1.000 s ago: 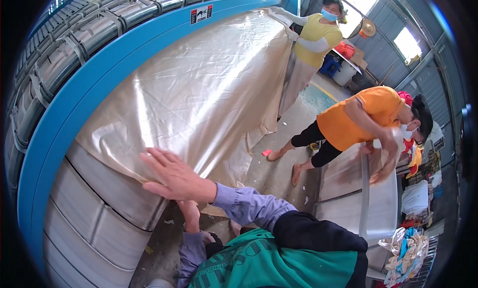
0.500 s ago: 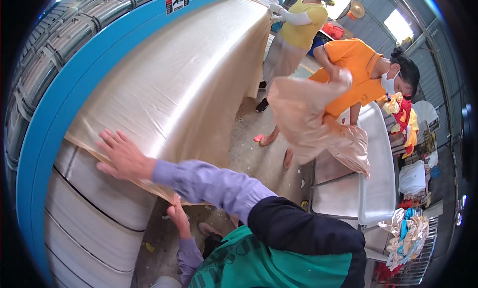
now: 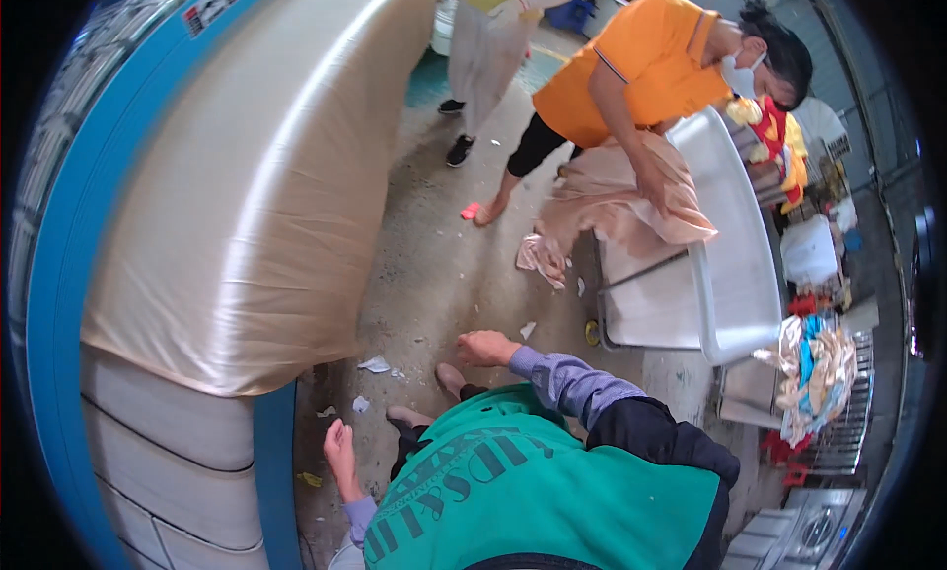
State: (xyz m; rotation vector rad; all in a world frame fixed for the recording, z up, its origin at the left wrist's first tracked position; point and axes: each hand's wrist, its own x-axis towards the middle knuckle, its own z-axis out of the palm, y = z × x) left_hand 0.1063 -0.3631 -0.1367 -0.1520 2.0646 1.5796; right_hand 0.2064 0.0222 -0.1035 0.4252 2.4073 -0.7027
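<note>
A satiny beige cloth (image 3: 266, 225) lies over the machine's bed and hangs down its side in soft folds. Just beyond its near lower corner is my left hand (image 3: 341, 460), low beside the machine, fingers curled together with nothing visible in them. My right hand (image 3: 483, 349) hangs over the floor in front of my green apron, loosely closed and apart from the cloth. Across from me, a co-worker in an orange shirt (image 3: 641, 67) bends over a pinkish-beige cloth (image 3: 631, 190), gathering it at a white tub (image 3: 730, 274); part of it trails toward the floor.
The machine's blue frame (image 3: 59, 304) curves along the left, with pale belts (image 3: 168, 412) under the cloth. Another person in light trousers (image 3: 483, 67) stands at the back. White scraps (image 3: 375, 364) litter the floor. A wire cart (image 3: 838, 422) with piled fabrics stands at right.
Both hands have come off the beige cloth; my right hand swung back to the right. The cloth's edge now hangs free. The co-worker has lowered the pinkish-beige cloth toward the tub. The view shifted.
</note>
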